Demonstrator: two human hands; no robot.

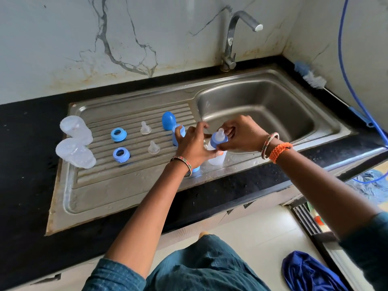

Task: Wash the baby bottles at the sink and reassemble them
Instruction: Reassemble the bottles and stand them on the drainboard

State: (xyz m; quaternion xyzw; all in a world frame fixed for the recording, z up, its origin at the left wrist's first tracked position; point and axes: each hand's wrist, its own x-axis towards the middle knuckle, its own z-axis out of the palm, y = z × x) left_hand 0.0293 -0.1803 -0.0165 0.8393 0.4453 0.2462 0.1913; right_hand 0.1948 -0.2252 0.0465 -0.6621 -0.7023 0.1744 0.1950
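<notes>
brushed steel sink [327,131], translucent plastic bottle [216,158]

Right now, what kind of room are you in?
Most likely a home kitchen. A steel sink with a ribbed draining board is set into a black counter, a curved tap stands behind it, and marble-look tiles cover the wall. A bottle brush lies by the sink.
</notes>
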